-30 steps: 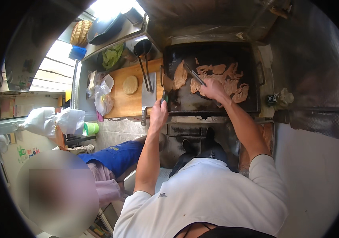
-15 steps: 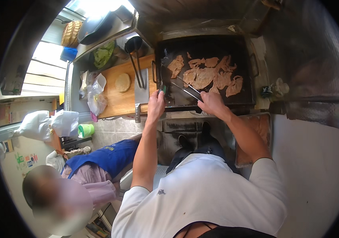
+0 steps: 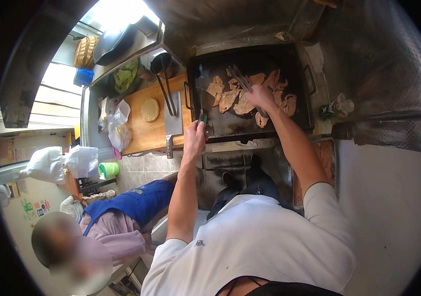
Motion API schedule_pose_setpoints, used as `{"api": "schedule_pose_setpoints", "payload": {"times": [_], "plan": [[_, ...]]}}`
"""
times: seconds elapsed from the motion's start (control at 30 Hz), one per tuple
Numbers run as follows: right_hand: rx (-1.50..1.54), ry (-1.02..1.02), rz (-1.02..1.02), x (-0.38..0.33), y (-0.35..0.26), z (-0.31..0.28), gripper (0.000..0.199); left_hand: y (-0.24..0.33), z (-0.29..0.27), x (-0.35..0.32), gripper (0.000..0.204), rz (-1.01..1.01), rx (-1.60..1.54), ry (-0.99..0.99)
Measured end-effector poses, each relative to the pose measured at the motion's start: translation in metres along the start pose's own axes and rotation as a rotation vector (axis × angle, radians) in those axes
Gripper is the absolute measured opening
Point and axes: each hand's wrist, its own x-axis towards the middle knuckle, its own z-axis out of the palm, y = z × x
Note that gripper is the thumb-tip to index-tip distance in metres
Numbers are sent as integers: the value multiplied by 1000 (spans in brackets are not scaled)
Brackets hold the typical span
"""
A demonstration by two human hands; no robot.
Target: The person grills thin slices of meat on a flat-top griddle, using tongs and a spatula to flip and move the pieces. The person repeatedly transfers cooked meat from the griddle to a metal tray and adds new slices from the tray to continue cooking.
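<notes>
My left hand (image 3: 194, 137) is closed round the black-and-green handle of a spatula (image 3: 203, 117), whose dark blade rests at the left side of the griddle. My right hand (image 3: 261, 97) grips metal tongs (image 3: 240, 78) and reaches over the middle of the griddle (image 3: 227, 129). The tongs' tips point to the far left, above or among several browned slices of meat (image 3: 243, 105). Whether the tips pinch a slice I cannot tell. My right hand and forearm cover some of the meat.
Left of the griddle, a wooden board (image 3: 139, 133) carries a round flat bread (image 3: 149, 110) and a broad cleaver (image 3: 174, 123). A long-handled black utensil (image 3: 168, 89) lies across it. Plastic bags (image 3: 118, 126) sit beside the board. Someone in a blue apron (image 3: 131, 202) is at lower left.
My right hand has moved forward over the griddle with the tongs, which now point to the far left. Some meat slices have shifted. My left hand stays near the griddle's front left corner.
</notes>
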Motion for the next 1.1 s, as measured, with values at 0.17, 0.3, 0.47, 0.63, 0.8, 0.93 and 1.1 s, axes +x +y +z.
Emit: {"api": "schedule_pose_setpoints", "payload": {"times": [0.17,0.3,0.47,0.63,0.8,0.93,1.1], "plan": [[-392,258,-254,-3,3,-4,19,0,2,-5,39,0,-43,33],[-690,271,-390,-16,17,-15,20,1,7,-6,38,-13,-35,-4],[-386,171,-287,-71,7,-13,25,-4,8,-11,37,19,-71,3],[-393,45,-305,-100,32,21,25,7,-5,-18,40,-80,122,-136],[-331,45,-258,-113,26,31,25,1,-6,-15,37,32,57,-7],[-313,41,-303,-118,32,41,27,0,-1,-11,37,28,-16,-52],[-217,195,-210,-105,25,27,25,-7,6,-14,38,7,-2,-79]]}}
